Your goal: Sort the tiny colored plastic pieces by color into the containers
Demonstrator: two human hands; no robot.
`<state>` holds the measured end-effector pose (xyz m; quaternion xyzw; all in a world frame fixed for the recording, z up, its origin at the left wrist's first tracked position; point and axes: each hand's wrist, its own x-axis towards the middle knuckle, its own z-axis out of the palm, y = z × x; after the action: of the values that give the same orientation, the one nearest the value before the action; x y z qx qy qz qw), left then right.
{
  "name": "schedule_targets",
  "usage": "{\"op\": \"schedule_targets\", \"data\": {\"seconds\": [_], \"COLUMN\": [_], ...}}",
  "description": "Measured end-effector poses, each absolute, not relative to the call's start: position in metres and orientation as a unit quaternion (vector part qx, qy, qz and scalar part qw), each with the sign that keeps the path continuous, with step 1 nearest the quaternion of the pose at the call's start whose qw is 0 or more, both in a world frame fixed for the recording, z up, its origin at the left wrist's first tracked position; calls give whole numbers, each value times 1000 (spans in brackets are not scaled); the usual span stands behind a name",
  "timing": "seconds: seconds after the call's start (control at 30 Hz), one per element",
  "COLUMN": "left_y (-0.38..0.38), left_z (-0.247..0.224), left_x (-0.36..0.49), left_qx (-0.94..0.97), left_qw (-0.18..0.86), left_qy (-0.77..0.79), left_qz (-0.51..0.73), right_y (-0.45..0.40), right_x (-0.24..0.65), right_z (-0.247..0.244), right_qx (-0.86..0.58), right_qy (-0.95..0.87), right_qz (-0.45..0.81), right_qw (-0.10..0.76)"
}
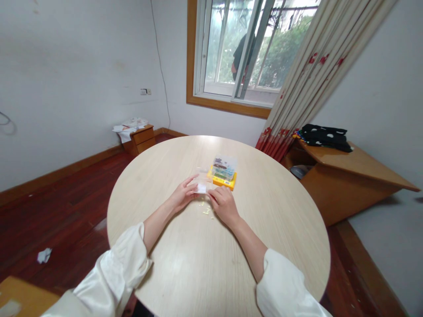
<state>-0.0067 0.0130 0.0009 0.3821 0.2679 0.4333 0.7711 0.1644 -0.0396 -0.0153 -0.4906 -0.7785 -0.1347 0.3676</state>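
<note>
My left hand is closed around the left side of a small clear plastic box, held low over the round table. At the box's right corner, the fingers of my right hand are curled and pinched together; whatever is between them is too small or hidden to tell. Several tiny pale yellow pieces lie scattered on the tabletop just below the hands. Right behind them sits a yellow box, with a clear compartment case resting on it. Dark, blue and green bits show through that case.
The round wooden table stands below a window. A small cabinet with papers is at the back left. To the right, a tilted-looking wooden desk bears dark folded cloth. Someone's dark-clothed figure shows beyond the glass.
</note>
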Motion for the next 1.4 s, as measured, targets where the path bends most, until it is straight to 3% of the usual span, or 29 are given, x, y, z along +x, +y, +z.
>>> {"op": "schedule_targets", "data": {"seconds": [0.23, 0.47, 0.63, 0.83, 0.97, 1.2, 1.4], "left_y": [30, 61, 69, 69, 62, 38, 35], "left_z": [-1, -4, -7, -8, -3, -5, -9], "left_x": [-15, -45, -51, -51, -48, -26, -22], "left_qx": [368, 387, 398, 413, 421, 453, 455], "left_qw": [702, 530, 495, 503, 562, 708, 729], "left_qy": [375, 503, 536, 510, 434, 336, 319], "left_qz": [481, 563, 557, 562, 564, 424, 401], "right_y": [-41, -42, -42, -42, -42, -42, -42], "right_x": [163, 164, 163, 164, 164, 164, 162], "right_z": [-14, -15, -15, -16, -13, -12, -13], "right_qx": [-489, -500, -500, -502, -506, -488, -475], "right_qy": [-768, -754, -752, -751, -741, -778, -799], "right_qz": [-59, -27, -26, -21, -19, -28, -78], "right_qw": [410, 425, 427, 429, 442, 393, 360]}}
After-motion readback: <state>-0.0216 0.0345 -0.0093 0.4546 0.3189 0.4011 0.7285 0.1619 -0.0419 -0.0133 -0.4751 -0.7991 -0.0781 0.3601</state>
